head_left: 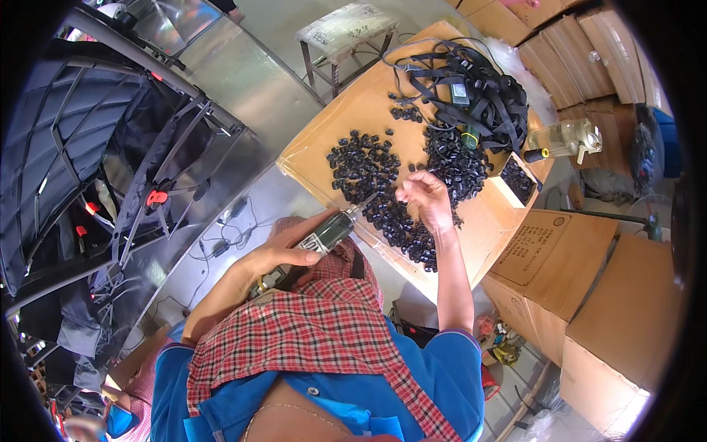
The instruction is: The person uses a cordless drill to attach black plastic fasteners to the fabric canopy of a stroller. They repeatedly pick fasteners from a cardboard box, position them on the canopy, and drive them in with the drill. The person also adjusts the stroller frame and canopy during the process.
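My left hand is wrapped around a dark green and black electric screwdriver. The tool's thin bit points up and right, toward the small black plastic parts heaped on the table. Just right of the bit tip, my right hand hovers over the heaps with thumb and fingers pinched together. Whatever lies between those fingertips is too small to make out. More black parts form a dense pile beyond my right hand and another pile nearer to me.
The wooden table carries a tangle of black straps at its far right. A small open wooden box of black parts and a clear bottle are at right. Cardboard boxes flank the right side; a stool stands beyond; dark folding frames fill the left.
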A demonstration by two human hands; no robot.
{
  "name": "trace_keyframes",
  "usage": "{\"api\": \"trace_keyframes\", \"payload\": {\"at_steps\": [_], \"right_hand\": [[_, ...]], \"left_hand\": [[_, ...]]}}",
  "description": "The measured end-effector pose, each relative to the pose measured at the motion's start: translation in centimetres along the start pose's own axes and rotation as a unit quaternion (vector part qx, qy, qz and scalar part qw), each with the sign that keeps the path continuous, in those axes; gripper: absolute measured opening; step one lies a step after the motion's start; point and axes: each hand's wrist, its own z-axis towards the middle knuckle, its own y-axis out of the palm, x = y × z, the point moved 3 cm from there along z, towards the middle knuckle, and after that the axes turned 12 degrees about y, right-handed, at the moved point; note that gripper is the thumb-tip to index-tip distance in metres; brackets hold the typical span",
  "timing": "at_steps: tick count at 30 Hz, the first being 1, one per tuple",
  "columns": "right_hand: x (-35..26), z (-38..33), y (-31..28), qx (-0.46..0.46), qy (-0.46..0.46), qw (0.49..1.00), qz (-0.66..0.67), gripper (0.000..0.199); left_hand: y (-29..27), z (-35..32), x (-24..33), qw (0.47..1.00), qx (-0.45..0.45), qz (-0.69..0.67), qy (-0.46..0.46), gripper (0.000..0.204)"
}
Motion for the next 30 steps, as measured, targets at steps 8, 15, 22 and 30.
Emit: {"api": "trace_keyframes", "payload": {"at_steps": [8, 15, 22, 30], "right_hand": [[0.8, -1.5, 2.7, -0.051, 0.024, 0.992, 0.11, 0.014], [0.6, -2.0, 3.5, -0.031, 0.024, 0.999, 0.034, 0.012], [1.0, -2.3, 3.9, -0.027, 0.065, 0.997, -0.025, 0.016], [3.7, -2.4, 4.9, -0.054, 0.083, 0.985, 0.144, 0.024]], "left_hand": [[1.2, 0.5, 1.7, 0.998, -0.049, -0.05, 0.002, 0.11], [1.2, 0.2, 1.2, 0.998, -0.045, -0.041, 0.004, 0.111], [1.1, -0.5, 0.3, 0.998, -0.04, -0.045, -0.005, 0.109], [1.1, -0.8, 0.2, 0.998, -0.026, -0.058, -0.005, 0.109]]}}
